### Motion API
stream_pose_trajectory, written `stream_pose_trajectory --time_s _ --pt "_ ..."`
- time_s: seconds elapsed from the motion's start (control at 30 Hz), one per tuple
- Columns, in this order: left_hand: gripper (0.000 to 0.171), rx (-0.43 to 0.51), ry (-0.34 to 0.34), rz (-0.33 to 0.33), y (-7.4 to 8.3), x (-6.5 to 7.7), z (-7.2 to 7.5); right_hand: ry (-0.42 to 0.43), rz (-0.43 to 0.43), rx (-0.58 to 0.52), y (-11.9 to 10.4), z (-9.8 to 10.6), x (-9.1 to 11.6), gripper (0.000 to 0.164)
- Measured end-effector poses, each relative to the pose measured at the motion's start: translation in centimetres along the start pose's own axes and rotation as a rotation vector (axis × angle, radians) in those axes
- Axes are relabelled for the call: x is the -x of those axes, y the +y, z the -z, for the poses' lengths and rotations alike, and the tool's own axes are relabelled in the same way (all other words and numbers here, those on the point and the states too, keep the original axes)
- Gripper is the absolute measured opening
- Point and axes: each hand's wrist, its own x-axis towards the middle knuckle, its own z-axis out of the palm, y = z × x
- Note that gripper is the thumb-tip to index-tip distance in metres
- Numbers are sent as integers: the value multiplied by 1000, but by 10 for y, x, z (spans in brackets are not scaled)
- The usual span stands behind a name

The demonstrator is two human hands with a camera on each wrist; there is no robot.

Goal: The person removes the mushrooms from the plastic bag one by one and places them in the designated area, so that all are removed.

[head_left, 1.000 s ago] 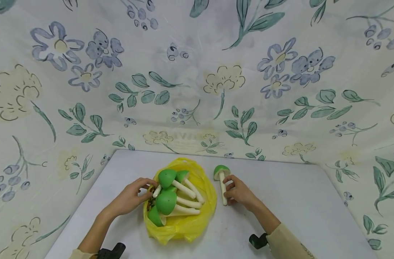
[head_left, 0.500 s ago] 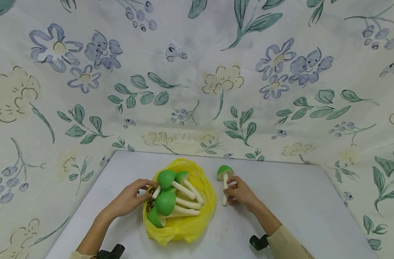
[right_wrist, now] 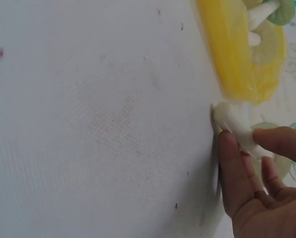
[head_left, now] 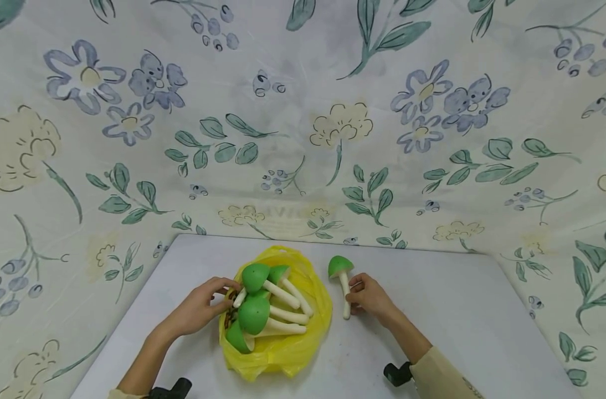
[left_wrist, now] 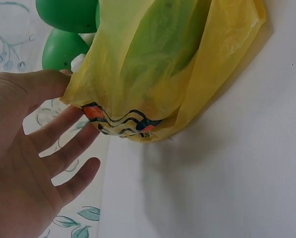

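A yellow plastic bag [head_left: 273, 360] lies with its mouth spread, holding several toy mushrooms [head_left: 254, 316] with green caps and white stems. My left hand [head_left: 203, 307] is at the bag's left side; in the left wrist view its thumb and forefinger pinch the yellow bag's [left_wrist: 153, 84] edge, the other fingers spread. Right of the bag, a single green-capped toy mushroom [head_left: 340, 266] points its cap away from me. My right hand [head_left: 370, 297] holds its stem; in the right wrist view, thumb and fingers are around the white stem [right_wrist: 232, 123], close to the tabletop.
Everything rests on a white table [head_left: 432, 310] with small marks on it. Behind it hangs a floral-printed sheet [head_left: 293, 111], which also runs down both sides. Black wrist cameras [head_left: 399, 374] are strapped by the beige sleeves.
The held mushroom's cap swings slightly right, then back left, while my right hand stays nearly in place. My left hand and the bag hold still.
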Motion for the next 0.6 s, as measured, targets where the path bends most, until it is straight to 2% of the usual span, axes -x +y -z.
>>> stream_pose_trajectory --time_s 0.6 --pt "28 1 10 3 0 1 1 3 -30 16 2 1 2 33"
